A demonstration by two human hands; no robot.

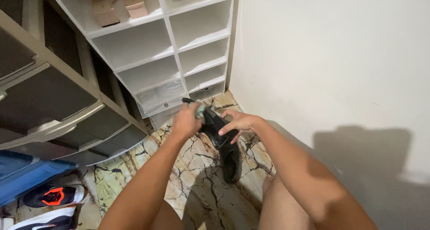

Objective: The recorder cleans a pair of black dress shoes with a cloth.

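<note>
A glossy black dress shoe (214,128) is held up in front of me over the marbled floor. My right hand (237,122) grips its side with the fingers spread along the leather. My left hand (187,119) is closed on a small greenish cloth (200,111) that presses against the shoe's upper end. A second black shoe (231,163) lies on the floor just below, with its opening facing up.
A white cubby shoe rack (172,46) stands ahead, with a beige pair (117,4) in a top compartment. Grey drawers (49,104) line the left. A blue bin (27,174) and sneakers (53,196) lie at lower left. A white wall (331,60) is on the right.
</note>
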